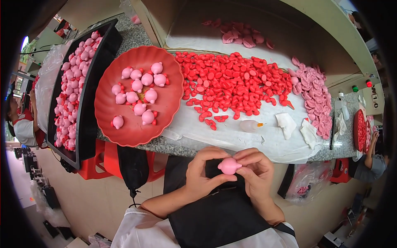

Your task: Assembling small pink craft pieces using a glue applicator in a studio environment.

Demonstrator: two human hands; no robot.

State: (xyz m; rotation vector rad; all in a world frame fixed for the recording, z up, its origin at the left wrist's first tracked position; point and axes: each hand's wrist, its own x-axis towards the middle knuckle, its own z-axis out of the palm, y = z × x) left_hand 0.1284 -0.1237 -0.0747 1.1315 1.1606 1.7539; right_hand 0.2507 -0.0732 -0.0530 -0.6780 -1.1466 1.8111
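A: Pink figure (229, 165), small, rounded, pointed at one end: being held between both hands, above the lap and a black apron (219, 215), just short of the granite counter edge (173, 145)

B: Finished pieces, count and place?

A: About a dozen pink figures with red parts attached, sitting on the red round tray (124, 124) at left centre; many more filling the long black tray (89, 107) further left, packed close, touching one another

B: Loose parts remaining?

A: Large heap of small red pieces (231, 80) lying on white sheeting mid-counter, still unattached; pale pink flat pieces (316, 97) piled along the right edge of the sheeting; further pink pieces (244, 37) lying at the back. Judging by that stock, much work left; figure in hand showing no red parts on its visible side, so likely early in its assembly

B: Hands, pose?

A: Left hand (202, 173) curling in from the left, thumb and fingers closed on the figure's rounded end. Right hand (256, 171) closing on it from the right, fingertips pinching near the pointed end, wrist bending inward. Both forearms rising from the lower edge, elbows tucked

B: Other items nearby?

A: Small clear squeeze bottle (250, 125) with an orange tip lying on the sheeting, apart from the hands; crumpled white cloths (286, 124) beside it
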